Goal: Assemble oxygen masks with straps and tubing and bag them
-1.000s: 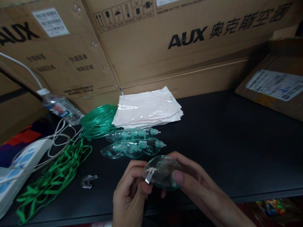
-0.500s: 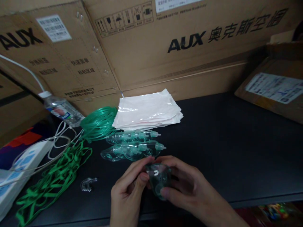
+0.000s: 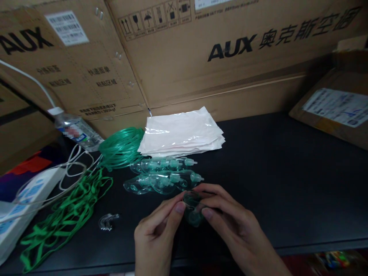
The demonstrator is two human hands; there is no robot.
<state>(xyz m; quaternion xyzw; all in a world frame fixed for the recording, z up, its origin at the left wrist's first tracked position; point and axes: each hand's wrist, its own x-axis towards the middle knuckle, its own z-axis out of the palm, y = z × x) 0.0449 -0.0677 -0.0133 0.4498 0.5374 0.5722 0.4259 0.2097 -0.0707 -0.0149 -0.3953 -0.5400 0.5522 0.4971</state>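
Observation:
A clear green plastic oxygen mask (image 3: 193, 214) is held between my two hands near the front edge of the black table. My left hand (image 3: 159, 228) pinches its left rim between thumb and fingers. On the other side, my right hand (image 3: 230, 218) grips the mask with thumb and fingertips, covering part of it. Just beyond my fingers lie several more green masks (image 3: 161, 182) in two rows, their pale connectors pointing right. Small clear bent strips (image 3: 109, 221) rest in a little pile to the left of my left hand.
White flat pouches (image 3: 181, 132) are stacked behind the masks. Left of them sit coiled green tubing (image 3: 122, 147), green elastic straps (image 3: 69, 214), a plastic bottle (image 3: 79, 130) and a white power strip (image 3: 31, 207). Large cardboard boxes (image 3: 172, 73) stand behind; another box (image 3: 333, 103) is at right.
The mask has turned in my hands, showing less of its broad face. My right thumb and fingers have shifted up along it, while the left hand keeps its pinch.

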